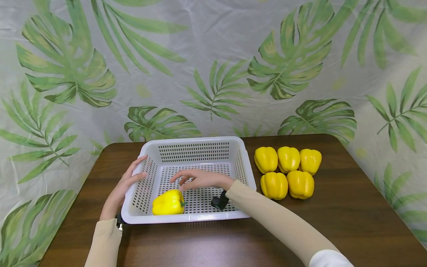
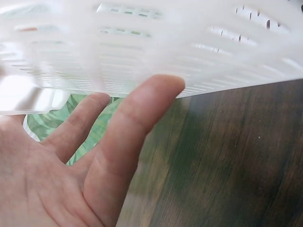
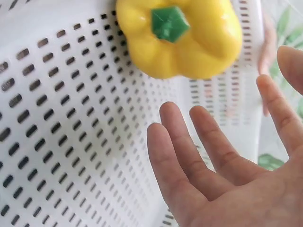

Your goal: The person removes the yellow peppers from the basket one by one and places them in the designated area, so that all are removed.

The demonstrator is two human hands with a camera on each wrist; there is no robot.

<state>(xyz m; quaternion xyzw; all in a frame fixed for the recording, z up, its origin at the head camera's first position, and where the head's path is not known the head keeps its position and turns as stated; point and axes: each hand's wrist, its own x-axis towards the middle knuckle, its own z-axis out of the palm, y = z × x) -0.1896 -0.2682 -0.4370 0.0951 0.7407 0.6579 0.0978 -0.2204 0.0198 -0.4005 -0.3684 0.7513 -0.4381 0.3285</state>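
A white slotted plastic basket sits on the table. One yellow bell pepper lies on its side in the basket's near left corner; its green stem faces my right hand in the right wrist view. My right hand hovers inside the basket beside the pepper, fingers spread and slightly bent, holding nothing. At the basket's left side, my left hand rests against the wall and rim with straight fingers. From below, the left wrist view shows its extended thumb by the slotted wall.
Right of the basket, several more yellow bell peppers stand in two rows on the dark wooden table. A black wrist camera hangs under my right wrist, within the basket. Behind the table hangs a leaf-patterned cloth.
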